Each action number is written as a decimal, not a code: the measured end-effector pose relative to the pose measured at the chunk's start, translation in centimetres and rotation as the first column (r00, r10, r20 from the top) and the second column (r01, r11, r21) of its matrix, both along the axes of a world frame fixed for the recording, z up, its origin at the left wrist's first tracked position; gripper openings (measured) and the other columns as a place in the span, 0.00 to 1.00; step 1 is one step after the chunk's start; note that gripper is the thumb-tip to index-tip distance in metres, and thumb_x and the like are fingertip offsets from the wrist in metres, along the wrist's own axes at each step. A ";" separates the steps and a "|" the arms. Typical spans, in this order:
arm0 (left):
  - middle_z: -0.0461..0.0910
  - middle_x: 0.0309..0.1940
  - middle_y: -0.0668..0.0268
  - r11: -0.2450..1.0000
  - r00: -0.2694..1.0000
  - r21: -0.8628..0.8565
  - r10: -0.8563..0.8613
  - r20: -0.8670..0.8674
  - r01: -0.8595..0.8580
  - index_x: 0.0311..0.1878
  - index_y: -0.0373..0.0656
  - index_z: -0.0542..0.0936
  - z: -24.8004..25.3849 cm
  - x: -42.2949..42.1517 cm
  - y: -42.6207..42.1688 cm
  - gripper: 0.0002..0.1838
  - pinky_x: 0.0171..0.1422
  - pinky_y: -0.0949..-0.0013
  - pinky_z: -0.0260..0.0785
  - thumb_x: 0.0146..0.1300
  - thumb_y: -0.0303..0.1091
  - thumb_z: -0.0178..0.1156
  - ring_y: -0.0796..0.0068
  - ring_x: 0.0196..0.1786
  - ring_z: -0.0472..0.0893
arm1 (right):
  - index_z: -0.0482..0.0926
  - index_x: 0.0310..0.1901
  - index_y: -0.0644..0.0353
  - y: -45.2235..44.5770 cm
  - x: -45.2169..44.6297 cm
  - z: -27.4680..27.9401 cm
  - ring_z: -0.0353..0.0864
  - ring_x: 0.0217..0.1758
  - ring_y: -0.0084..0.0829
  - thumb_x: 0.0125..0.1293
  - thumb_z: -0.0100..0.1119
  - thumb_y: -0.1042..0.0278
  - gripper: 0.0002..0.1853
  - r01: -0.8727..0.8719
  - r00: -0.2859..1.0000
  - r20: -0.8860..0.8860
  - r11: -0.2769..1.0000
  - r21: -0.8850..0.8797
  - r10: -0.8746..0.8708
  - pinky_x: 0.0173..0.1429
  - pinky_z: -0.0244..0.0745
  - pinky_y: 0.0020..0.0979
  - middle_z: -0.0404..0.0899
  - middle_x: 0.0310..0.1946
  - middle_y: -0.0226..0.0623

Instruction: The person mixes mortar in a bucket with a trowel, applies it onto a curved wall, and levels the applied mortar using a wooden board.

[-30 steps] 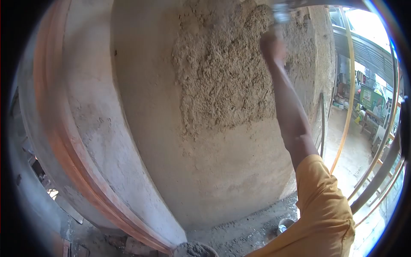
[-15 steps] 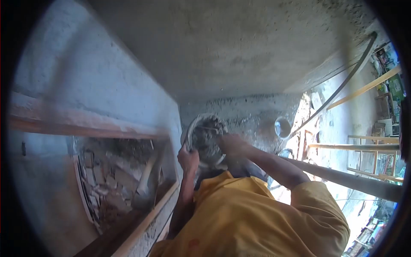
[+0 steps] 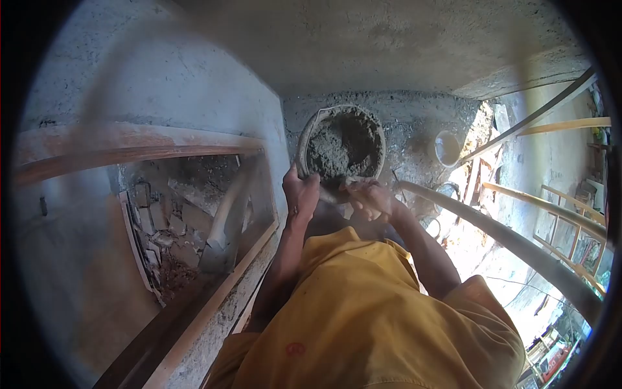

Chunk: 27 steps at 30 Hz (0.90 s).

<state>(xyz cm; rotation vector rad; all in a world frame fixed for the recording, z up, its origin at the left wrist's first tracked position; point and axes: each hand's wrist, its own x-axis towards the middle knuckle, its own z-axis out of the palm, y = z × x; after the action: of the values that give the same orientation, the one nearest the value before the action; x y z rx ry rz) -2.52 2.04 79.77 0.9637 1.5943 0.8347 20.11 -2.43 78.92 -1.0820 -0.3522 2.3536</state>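
A round bucket (image 3: 382, 137) of wet grey mortar (image 3: 328, 150) stands in front of my body, close to the wall. My left hand (image 3: 301, 192) is closed on the bucket's near-left rim. At the near-right rim is my right hand (image 3: 369, 196), its fingers wrapped round the handle of a trowel (image 3: 334, 192). The trowel's blade is mostly hidden between the hands and blurred. The mortar has a dark hollow on its right side.
A smaller container (image 3: 448, 148) sits to the right of the bucket. Grey pipe (image 3: 512, 243) and wooden poles cross the right side. On the left, a wooden-framed opening (image 3: 175, 154) shows rubble below. A plastered wall (image 3: 389, 58) rises ahead.
The view has tilted down from the rough wall to the bucket. My right arm has come down from high on the wall; my right hand has since drawn back from the mortar to the near rim.
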 end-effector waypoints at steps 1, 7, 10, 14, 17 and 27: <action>0.88 0.46 0.58 0.999 0.998 -0.021 0.028 0.056 -0.027 0.61 0.28 0.80 0.6 -0.4 -0.3 0.27 0.58 0.64 0.76 0.57 0.25 0.59 0.65 0.45 0.85 | 0.78 0.60 0.62 -0.5 0.1 0.9 0.72 0.15 0.22 0.81 0.54 0.58 0.18 -0.015 1.000 0.017 1.000 0.026 0.015 0.16 0.68 0.25 0.75 0.23 0.35; 0.83 0.57 0.59 0.975 0.951 -0.004 0.217 0.219 -0.221 0.68 0.31 0.77 -2.7 -3.6 -1.6 0.34 0.67 0.65 0.72 0.52 0.20 0.58 0.65 0.58 0.81 | 0.73 0.68 0.54 -0.4 -2.6 2.1 0.73 0.16 0.25 0.82 0.50 0.57 0.19 0.101 0.941 -0.333 0.988 0.118 -0.056 0.16 0.69 0.25 0.76 0.29 0.36; 0.86 0.46 0.63 0.913 0.889 -0.038 0.404 0.214 -0.405 0.58 0.33 0.83 -5.5 -4.7 -2.4 0.25 0.45 0.63 0.77 0.54 0.17 0.59 0.70 0.44 0.84 | 0.71 0.69 0.55 1.0 -4.6 7.0 0.71 0.16 0.25 0.82 0.45 0.59 0.20 0.166 0.923 -0.343 0.984 -0.060 -0.176 0.16 0.68 0.26 0.73 0.26 0.33; 0.81 0.61 0.54 0.916 0.924 -0.167 0.378 0.055 -0.365 0.70 0.35 0.76 -12.7 -9.8 -2.2 0.30 0.55 0.51 0.75 0.65 0.32 0.66 0.56 0.55 0.83 | 0.70 0.69 0.61 8.0 -6.4 18.3 0.69 0.14 0.28 0.78 0.49 0.60 0.23 0.315 0.850 -0.496 0.925 0.212 -0.176 0.18 0.68 0.30 0.73 0.25 0.36; 0.78 0.68 0.51 0.896 0.913 -0.211 0.405 0.035 -0.390 0.76 0.35 0.71 -16.4 -12.6 -3.2 0.34 0.59 0.46 0.73 0.72 0.40 0.68 0.51 0.60 0.81 | 0.69 0.69 0.60 12.2 -8.0 30.6 0.70 0.15 0.24 0.80 0.45 0.60 0.21 0.487 0.861 -0.454 0.628 0.607 -0.229 0.17 0.67 0.29 0.74 0.26 0.34; 0.81 0.63 0.51 0.827 0.835 -0.188 0.548 0.052 -0.531 0.71 0.35 0.76 -8.1 -13.6 -0.7 0.32 0.61 0.50 0.75 0.65 0.35 0.67 0.52 0.59 0.83 | 0.75 0.62 0.68 22.2 -4.3 67.7 0.87 0.25 0.31 0.72 0.61 0.68 0.20 -0.629 -0.205 -0.962 -0.728 0.272 -0.182 0.25 0.81 0.34 0.87 0.33 0.41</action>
<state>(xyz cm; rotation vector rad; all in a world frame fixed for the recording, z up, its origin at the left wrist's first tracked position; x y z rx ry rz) -16.13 1.35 71.64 0.3301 1.8418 1.0933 15.83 19.79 146.59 -0.3420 -0.6855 -1.1578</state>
